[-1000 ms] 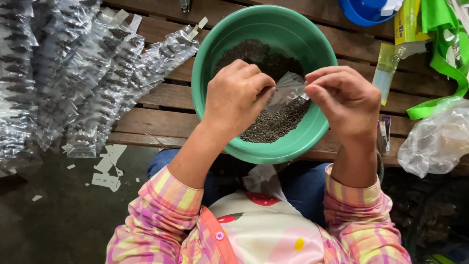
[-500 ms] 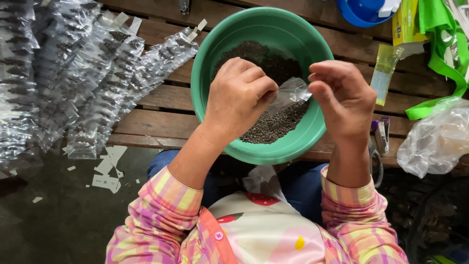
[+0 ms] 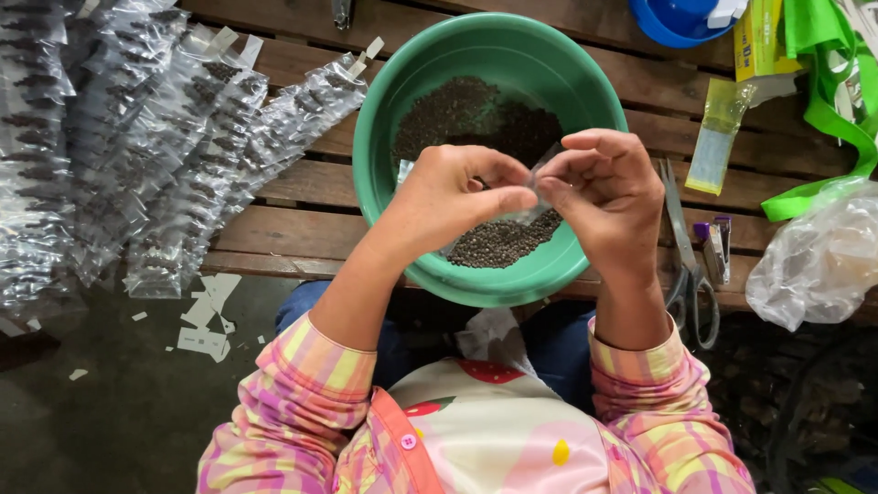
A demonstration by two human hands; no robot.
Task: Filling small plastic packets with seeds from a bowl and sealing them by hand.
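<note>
A green plastic bowl (image 3: 384, 119) sits on a wooden slat table and holds a heap of small dark seeds (image 3: 466, 114). Over the bowl, my left hand (image 3: 453, 197) and my right hand (image 3: 608, 197) pinch the same small clear plastic packet (image 3: 535, 187) between their fingertips. The packet is mostly hidden by my fingers, and its contents cannot be made out.
Strips of filled clear packets (image 3: 137, 137) lie piled at the left. Scissors (image 3: 686, 265) rest right of the bowl. A yellowish empty packet (image 3: 718, 137), a green strap (image 3: 823, 119), a blue lid (image 3: 677, 18) and a crumpled clear bag (image 3: 819, 261) lie at the right. Paper scraps (image 3: 206, 316) litter the floor.
My right hand has moved left and closed in toward my left hand, so both now pinch the packet close together over the bowl's middle.
</note>
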